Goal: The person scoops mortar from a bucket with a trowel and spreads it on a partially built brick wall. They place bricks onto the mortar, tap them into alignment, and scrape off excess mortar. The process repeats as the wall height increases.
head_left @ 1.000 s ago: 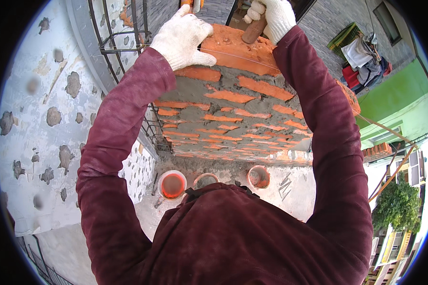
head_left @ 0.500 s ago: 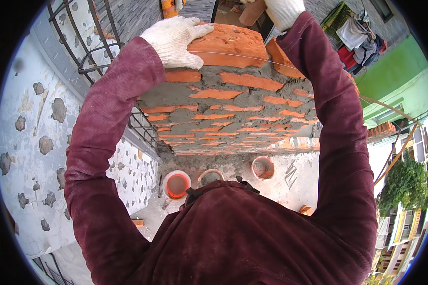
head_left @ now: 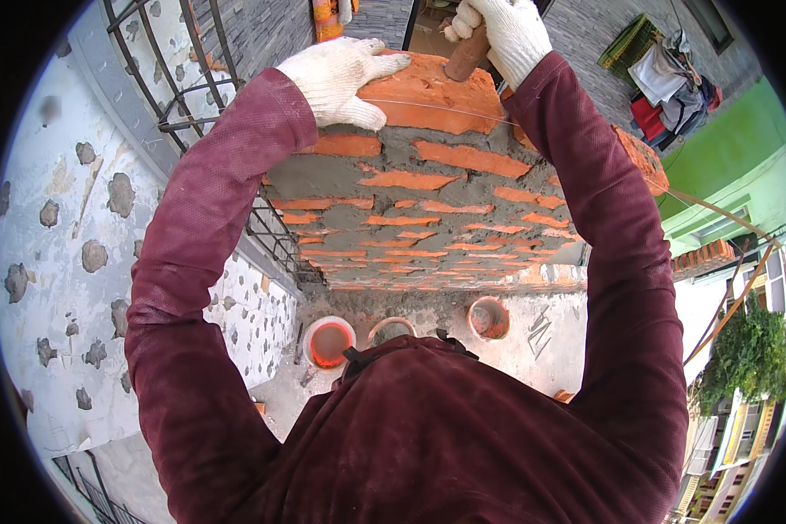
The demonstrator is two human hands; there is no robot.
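My left hand (head_left: 339,82), in a white knitted glove, lies with outstretched fingers on the left end of an orange brick (head_left: 432,92). Its thumb reaches over the brick's near edge. In my right hand (head_left: 513,39), gloved alike, is a tool with a thick brown wooden handle (head_left: 469,56). The handle's butt is at the brick's top, right of the middle; the tool's other end is hidden. This brick sits on grey mortar at the top of a brick wall (head_left: 393,179). A thin string (head_left: 467,112) runs along its near side.
Steel rebar (head_left: 179,105) stands left of the wall, beside a pitted pale wall (head_left: 96,210). On the floor below are a bucket with reddish liquid (head_left: 330,342) and another bucket (head_left: 488,318). Clothes (head_left: 664,83) hang at upper right, near a wooden pole (head_left: 729,310).
The wooden handle has come down and left onto the brick with my right hand. My left hand stays on the brick. The whole view has shifted slightly.
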